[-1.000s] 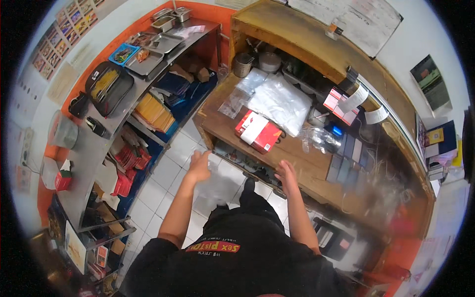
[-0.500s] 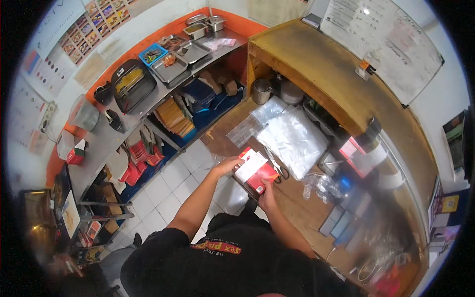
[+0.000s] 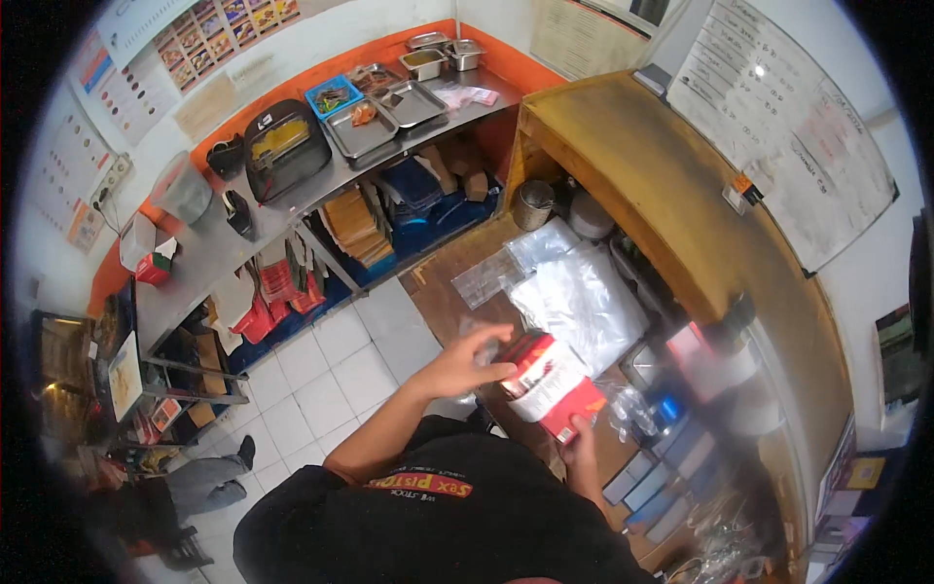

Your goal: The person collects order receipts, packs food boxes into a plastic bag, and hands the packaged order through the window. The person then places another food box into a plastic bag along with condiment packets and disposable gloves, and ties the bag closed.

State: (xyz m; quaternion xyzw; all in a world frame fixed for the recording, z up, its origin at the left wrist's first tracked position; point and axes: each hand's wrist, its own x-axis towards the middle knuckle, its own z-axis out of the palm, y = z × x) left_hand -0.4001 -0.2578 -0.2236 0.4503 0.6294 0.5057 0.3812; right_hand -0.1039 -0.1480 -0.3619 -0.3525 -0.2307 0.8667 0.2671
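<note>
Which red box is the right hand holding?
The red box with a white band across it, in the right hand; another red box sits on the metal counter.

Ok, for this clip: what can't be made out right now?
All in the head view:
Box: any contents; its own walls hide them.
Right hand: most fingers; the box covers them.
Left hand: whether its fingertips touch the box; the overlap from above hides it.
Other person: head; lost in the dark lower-left rim.
Clutter at lower right: separate items; blurred together.
</note>
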